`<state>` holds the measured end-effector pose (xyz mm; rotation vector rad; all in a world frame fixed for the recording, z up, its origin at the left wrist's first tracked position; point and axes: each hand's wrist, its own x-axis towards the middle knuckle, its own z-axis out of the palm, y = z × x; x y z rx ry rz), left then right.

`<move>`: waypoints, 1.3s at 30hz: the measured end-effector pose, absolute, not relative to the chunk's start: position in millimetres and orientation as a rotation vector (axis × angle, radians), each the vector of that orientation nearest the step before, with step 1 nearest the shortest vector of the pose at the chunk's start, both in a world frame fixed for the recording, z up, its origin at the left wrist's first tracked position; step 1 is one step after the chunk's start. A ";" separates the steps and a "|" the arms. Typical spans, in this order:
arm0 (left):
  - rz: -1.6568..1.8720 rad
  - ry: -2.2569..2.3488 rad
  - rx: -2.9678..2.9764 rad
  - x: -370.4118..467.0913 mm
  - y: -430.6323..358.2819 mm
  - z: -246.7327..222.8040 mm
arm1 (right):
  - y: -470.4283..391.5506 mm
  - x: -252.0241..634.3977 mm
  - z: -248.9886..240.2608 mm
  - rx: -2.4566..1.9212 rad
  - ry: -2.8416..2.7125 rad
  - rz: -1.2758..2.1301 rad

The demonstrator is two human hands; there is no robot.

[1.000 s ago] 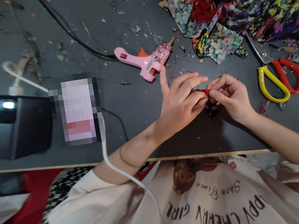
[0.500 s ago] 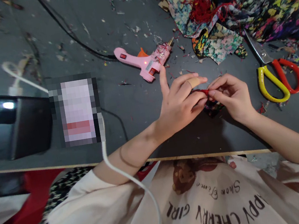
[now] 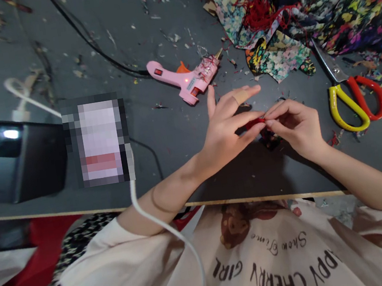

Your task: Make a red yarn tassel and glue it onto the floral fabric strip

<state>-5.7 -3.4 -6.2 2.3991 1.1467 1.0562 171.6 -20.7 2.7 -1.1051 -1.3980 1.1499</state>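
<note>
Close together over the table, my left hand (image 3: 226, 125) and my right hand (image 3: 299, 128) meet at a small red piece (image 3: 254, 123), thread or cloth, I cannot tell which. Left thumb and index finger pinch it, while the other fingers stretch out and one wears a tan bandage. The right thumb and fingertips close on its right end. Just below the fingertips is a dark patterned scrap (image 3: 271, 141), partly covered by the hands. A pink glue gun (image 3: 190, 80) with a lit light lies beyond my left hand.
Scissors (image 3: 345, 89) with yellow and red handles lie at the right. Floral cloth (image 3: 347, 7) and red threads (image 3: 259, 13) heap at the back right. A black box-like device (image 3: 37, 157) and a blurred-out phone-like object (image 3: 99, 138) stand left. A white cable (image 3: 164, 224) crosses my left forearm.
My left index finger and thumb have straightened and drawn slightly left, so more of the red piece shows between them. The right hand has barely shifted.
</note>
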 end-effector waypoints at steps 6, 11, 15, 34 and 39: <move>1.052 1.148 2.393 -5.7 -2.9 -5.7 | -20.5 172.2 3.3 -1.172 -1.362 1.183; 1.118 1.145 2.425 -4.6 -4.3 -4.1 | -20.8 171.9 3.7 -1.167 -1.341 1.231; 1.109 1.161 2.401 -4.1 -4.1 -4.3 | -20.7 171.9 4.2 -1.182 -1.373 1.231; 1.018 1.143 2.263 -7.8 -1.5 -3.5 | -19.9 174.4 -0.7 -1.146 -1.655 0.972; 0.969 1.132 2.213 -8.2 -2.1 -3.0 | -19.4 177.2 -1.1 -1.107 -1.836 0.662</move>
